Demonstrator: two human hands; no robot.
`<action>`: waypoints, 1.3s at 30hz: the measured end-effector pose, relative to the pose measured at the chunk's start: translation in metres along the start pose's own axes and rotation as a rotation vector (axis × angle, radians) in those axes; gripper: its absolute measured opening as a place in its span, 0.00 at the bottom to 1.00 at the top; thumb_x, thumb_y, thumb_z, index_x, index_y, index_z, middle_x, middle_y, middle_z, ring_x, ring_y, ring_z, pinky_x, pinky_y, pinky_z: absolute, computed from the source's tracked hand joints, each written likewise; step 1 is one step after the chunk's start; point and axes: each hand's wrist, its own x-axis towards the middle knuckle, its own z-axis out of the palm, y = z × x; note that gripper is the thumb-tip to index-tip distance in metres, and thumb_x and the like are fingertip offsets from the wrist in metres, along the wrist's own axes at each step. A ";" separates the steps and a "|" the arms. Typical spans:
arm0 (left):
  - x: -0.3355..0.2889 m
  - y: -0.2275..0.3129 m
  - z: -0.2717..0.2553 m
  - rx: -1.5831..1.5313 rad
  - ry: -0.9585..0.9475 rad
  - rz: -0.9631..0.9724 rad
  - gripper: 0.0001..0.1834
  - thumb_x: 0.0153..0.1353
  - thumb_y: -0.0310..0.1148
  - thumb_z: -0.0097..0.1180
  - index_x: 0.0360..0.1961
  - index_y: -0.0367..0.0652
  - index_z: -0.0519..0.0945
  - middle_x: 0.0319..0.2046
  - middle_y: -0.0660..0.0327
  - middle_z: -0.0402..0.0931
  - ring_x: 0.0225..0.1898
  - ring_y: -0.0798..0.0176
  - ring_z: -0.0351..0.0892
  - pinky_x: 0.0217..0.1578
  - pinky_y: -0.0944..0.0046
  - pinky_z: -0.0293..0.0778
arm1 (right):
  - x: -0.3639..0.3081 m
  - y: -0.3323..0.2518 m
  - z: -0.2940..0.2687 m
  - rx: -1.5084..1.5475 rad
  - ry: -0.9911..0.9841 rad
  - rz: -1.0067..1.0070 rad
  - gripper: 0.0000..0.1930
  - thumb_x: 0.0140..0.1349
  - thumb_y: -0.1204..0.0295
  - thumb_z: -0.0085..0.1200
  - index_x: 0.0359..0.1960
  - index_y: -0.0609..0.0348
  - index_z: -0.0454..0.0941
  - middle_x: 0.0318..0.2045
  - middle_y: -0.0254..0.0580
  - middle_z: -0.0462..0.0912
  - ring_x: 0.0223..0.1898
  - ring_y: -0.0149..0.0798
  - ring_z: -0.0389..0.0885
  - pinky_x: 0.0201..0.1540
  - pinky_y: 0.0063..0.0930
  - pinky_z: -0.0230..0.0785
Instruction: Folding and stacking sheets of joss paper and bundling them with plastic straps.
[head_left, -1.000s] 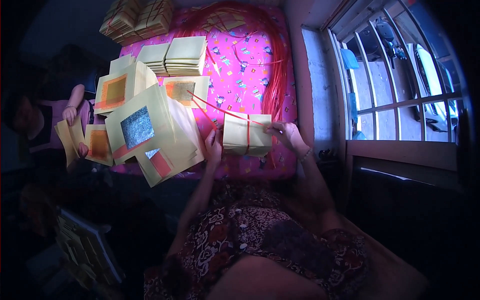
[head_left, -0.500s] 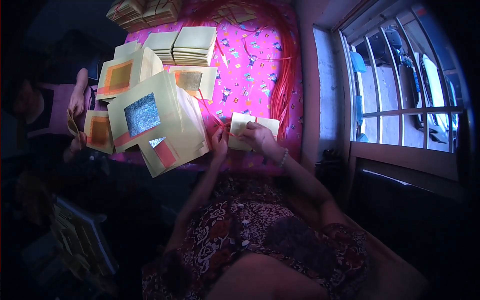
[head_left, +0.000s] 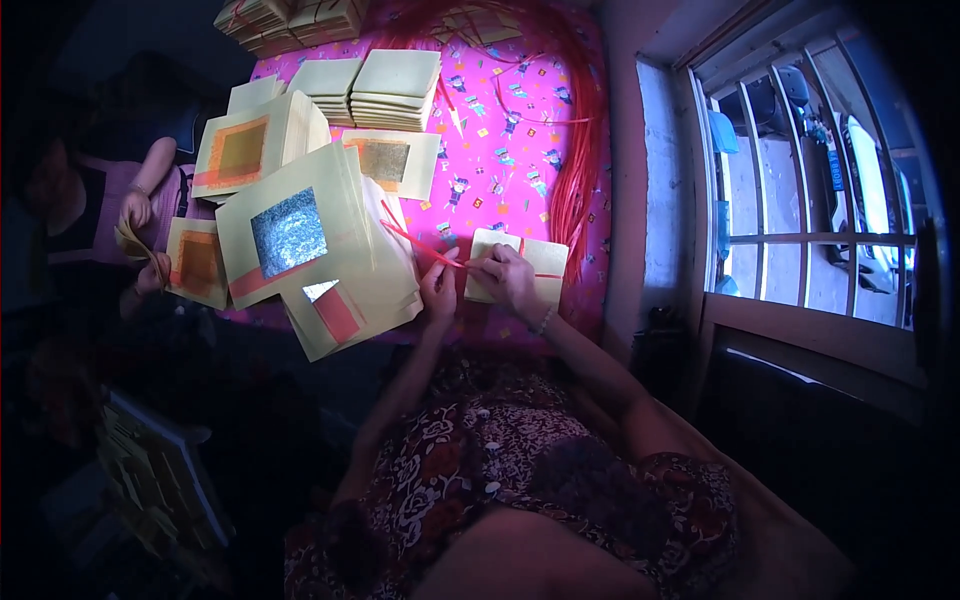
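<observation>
A small pale yellow bundle of joss paper (head_left: 546,257) lies flat at the front right of the table, with red plastic ribbon crossing it both ways. At its left edge my right hand (head_left: 514,281), bent over the bundle, pinches the red ribbon (head_left: 428,247). My left hand (head_left: 439,287) is close beside it, its fingers closed on the same ribbon, whose loose ends stick out to the upper left. The fingertips hide the exact point where the strands meet. Left of my left hand leans a large stack of joss paper (head_left: 375,280) with silver foil squares.
Neat stacks (head_left: 397,80) of yellow paper stand farther back, and tied bundles (head_left: 290,22) at the far left. Long red ribbon strands (head_left: 575,170) run along the right table edge. Across the left side, a co-worker's hand (head_left: 150,272) holds folded paper. A barred window (head_left: 800,180) is at right.
The ribbon ends now stretch straighter to the upper left from my fingers. My right hand has lowered slightly, showing more of the bundle's ribbon cross. The co-worker's paper has shifted left.
</observation>
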 end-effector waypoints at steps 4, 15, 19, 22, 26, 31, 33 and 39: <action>-0.005 0.011 -0.005 0.093 -0.052 0.090 0.15 0.68 0.27 0.49 0.53 0.37 0.80 0.48 0.58 0.80 0.50 0.66 0.76 0.52 0.68 0.70 | 0.000 0.002 -0.002 0.005 -0.014 0.008 0.08 0.51 0.68 0.66 0.35 0.44 0.86 0.23 0.31 0.70 0.27 0.36 0.74 0.27 0.33 0.69; -0.004 0.052 0.012 0.484 -0.076 0.353 0.15 0.64 0.31 0.54 0.50 0.41 0.81 0.32 0.56 0.74 0.40 0.53 0.69 0.45 0.57 0.66 | 0.001 0.002 -0.004 0.017 -0.036 0.032 0.06 0.52 0.68 0.64 0.32 0.50 0.84 0.24 0.37 0.71 0.30 0.40 0.75 0.30 0.36 0.70; 0.003 0.049 0.008 0.499 -0.072 0.363 0.14 0.64 0.30 0.54 0.49 0.43 0.83 0.32 0.57 0.77 0.38 0.54 0.71 0.44 0.57 0.67 | 0.000 0.006 -0.002 0.042 -0.032 0.022 0.07 0.53 0.68 0.63 0.34 0.50 0.84 0.25 0.37 0.73 0.29 0.40 0.76 0.29 0.35 0.71; 0.006 0.054 0.006 0.478 -0.102 0.404 0.14 0.63 0.28 0.54 0.49 0.45 0.83 0.33 0.58 0.79 0.38 0.54 0.73 0.43 0.58 0.68 | 0.003 0.001 -0.011 0.120 -0.039 0.038 0.10 0.56 0.69 0.61 0.40 0.53 0.82 0.27 0.38 0.76 0.29 0.39 0.78 0.30 0.32 0.72; 0.005 0.057 0.005 0.523 -0.023 0.597 0.13 0.63 0.27 0.54 0.47 0.44 0.84 0.31 0.60 0.78 0.37 0.58 0.75 0.44 0.63 0.69 | 0.010 -0.016 -0.027 0.407 -0.092 0.263 0.19 0.60 0.66 0.58 0.51 0.60 0.73 0.32 0.46 0.79 0.34 0.45 0.81 0.38 0.32 0.74; 0.009 0.058 -0.001 0.494 -0.180 0.490 0.11 0.59 0.26 0.54 0.43 0.41 0.83 0.33 0.55 0.79 0.39 0.52 0.77 0.48 0.56 0.69 | 0.008 -0.009 -0.031 0.576 -0.083 0.235 0.24 0.62 0.68 0.56 0.59 0.60 0.69 0.34 0.44 0.79 0.36 0.40 0.80 0.41 0.31 0.73; 0.017 0.060 -0.004 0.587 -0.229 0.432 0.11 0.58 0.25 0.53 0.41 0.39 0.82 0.34 0.54 0.79 0.40 0.50 0.77 0.49 0.55 0.69 | 0.008 -0.009 -0.035 0.504 -0.087 0.098 0.21 0.62 0.71 0.57 0.57 0.60 0.74 0.35 0.42 0.79 0.38 0.37 0.78 0.42 0.30 0.71; 0.025 0.073 0.001 0.630 -0.374 0.446 0.08 0.63 0.25 0.50 0.37 0.33 0.80 0.35 0.51 0.80 0.43 0.50 0.78 0.48 0.59 0.71 | -0.001 0.016 -0.015 0.715 -0.014 0.198 0.10 0.62 0.73 0.59 0.43 0.62 0.83 0.34 0.39 0.78 0.38 0.35 0.77 0.43 0.28 0.70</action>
